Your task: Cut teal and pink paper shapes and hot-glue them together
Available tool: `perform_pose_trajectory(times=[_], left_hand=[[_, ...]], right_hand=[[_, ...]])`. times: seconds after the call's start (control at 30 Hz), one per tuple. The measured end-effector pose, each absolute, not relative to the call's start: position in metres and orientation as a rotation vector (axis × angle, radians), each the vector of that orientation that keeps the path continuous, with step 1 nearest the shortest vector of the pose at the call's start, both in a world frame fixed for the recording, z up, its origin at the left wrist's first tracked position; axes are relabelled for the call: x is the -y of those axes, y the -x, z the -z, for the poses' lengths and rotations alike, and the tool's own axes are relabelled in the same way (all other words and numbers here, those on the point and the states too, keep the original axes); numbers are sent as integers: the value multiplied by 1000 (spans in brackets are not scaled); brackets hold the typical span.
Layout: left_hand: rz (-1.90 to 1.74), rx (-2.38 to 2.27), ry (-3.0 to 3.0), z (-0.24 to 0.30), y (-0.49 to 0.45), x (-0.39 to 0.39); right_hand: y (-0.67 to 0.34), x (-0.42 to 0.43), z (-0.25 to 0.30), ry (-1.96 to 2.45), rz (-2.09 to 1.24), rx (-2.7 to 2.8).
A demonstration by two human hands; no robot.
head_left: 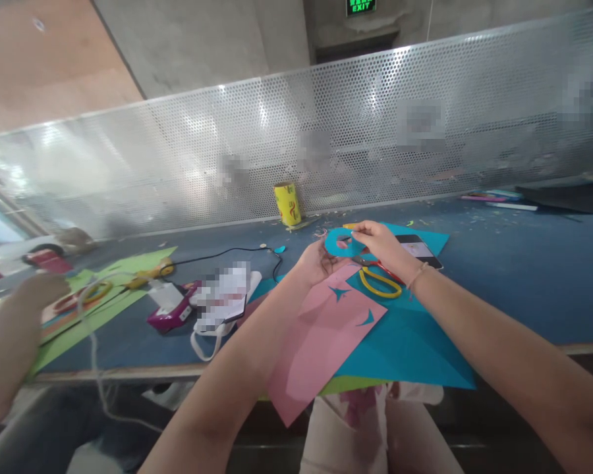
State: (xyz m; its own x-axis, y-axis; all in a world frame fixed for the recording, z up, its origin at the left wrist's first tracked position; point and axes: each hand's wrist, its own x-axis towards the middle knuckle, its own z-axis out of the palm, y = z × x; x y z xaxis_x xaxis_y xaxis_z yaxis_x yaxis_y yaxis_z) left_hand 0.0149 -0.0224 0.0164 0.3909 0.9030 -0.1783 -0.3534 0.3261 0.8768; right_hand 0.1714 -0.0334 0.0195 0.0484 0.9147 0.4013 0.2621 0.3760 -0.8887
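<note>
A blue paper cutout (340, 243), rounded with holes in it, is held up over the table between both hands. My left hand (317, 261) grips its lower left side. My right hand (379, 240) pinches its right edge from above. Below them lies a pink paper sheet (316, 342) with two small blue scraps on it, on top of a large blue sheet (410, 342). Scissors (378, 279) with yellow and red handles rest on the blue sheet just under my right wrist.
A phone (418, 249) lies behind the scissors. A yellow roll (287, 204) stands by the perforated metal screen (425, 131). Left: a white device (222, 296), a magenta box (170, 316), a black cable (227, 252), green sheets (103, 296). Another person's arm (10, 336) is at far left.
</note>
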Motion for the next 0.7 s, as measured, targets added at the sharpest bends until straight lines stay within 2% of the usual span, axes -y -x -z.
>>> perform_pose_trajectory(times=[0.23, 0.53, 0.7], left_hand=[[-1005, -812, -1026, -12, -17, 25], [-1060, -839, -993, -15, -14, 24], [-1105, -857, -1012, -14, -13, 24]], right_hand=[[-180, 25, -15, 1159, -670, 1265], [-187, 8, 3, 1299, -606, 1320], [-186, 9, 5, 1392, -685, 1433]])
